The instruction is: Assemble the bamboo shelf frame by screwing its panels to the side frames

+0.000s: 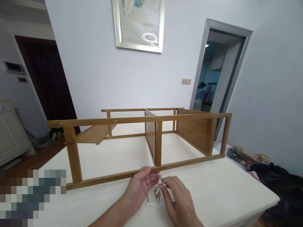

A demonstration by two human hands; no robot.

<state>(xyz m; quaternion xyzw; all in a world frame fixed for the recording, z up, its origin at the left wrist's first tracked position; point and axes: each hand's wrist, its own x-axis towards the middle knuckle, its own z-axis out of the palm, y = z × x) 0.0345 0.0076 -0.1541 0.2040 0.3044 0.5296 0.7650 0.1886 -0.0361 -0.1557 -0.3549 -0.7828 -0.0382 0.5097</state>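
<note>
A wooden shelf frame [136, 119] lies on its side on the white table, its near lower rail [180, 164] in front of me. My right hand [177, 195] pinches a thin metal hex key [159, 175] between thumb and fingertips. The key's tip meets the lower rail near the middle upright [158, 145]. Beside it, my left hand [140, 186] has its fingers stretched out towards the key, with the thumb against the rail. Several bolts [156, 193] lie on a clear plastic bag [153, 202] between my hands, partly hidden.
Loose wooden panels [91, 134] rest at the table's far left. The white table's [251, 186] front right corner juts out. Dark clothes or bags [272, 179] are piled to the right. A person [201, 94] stands in the room beyond the doorway.
</note>
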